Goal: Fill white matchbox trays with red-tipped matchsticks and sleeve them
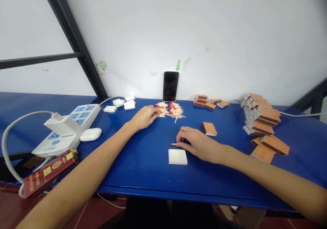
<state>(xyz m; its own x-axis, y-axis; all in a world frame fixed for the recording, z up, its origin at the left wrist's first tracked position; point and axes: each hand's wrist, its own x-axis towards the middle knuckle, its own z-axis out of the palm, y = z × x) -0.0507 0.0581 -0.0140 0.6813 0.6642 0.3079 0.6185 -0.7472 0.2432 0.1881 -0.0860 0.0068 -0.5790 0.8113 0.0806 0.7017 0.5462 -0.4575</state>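
- The right hand (195,142) is closed in a pinch, thumb against fingers, on a small bunch of red-tipped wooden matches (173,144); the red heads point leftward, out past the fingertips.
- Just below that bunch, on the near side of the right hand, a small white rectangular cardboard piece (177,156) lies on the glossy blue tabletop (138,174).
- The left hand (146,117) is farther forward, fingers curled, its fingertips at the left edge of a loose heap of pale wooden matches with red heads (162,109); whether it grips any of them I cannot tell.
- A second heap of red-headed pale matches (175,109) lies just right of the first, ahead of the right hand and well apart from it, with one match poking out toward the near side.
- An orange cardboard matchbox with a white end (209,129) lies just beyond the right hand, near its back.
- Well to the right, beyond the right forearm, stands an uneven stack of orange matchboxes (263,111).
- Behind the heaps, a black-screened phone (171,86) leans upright against the white wall (217,24).
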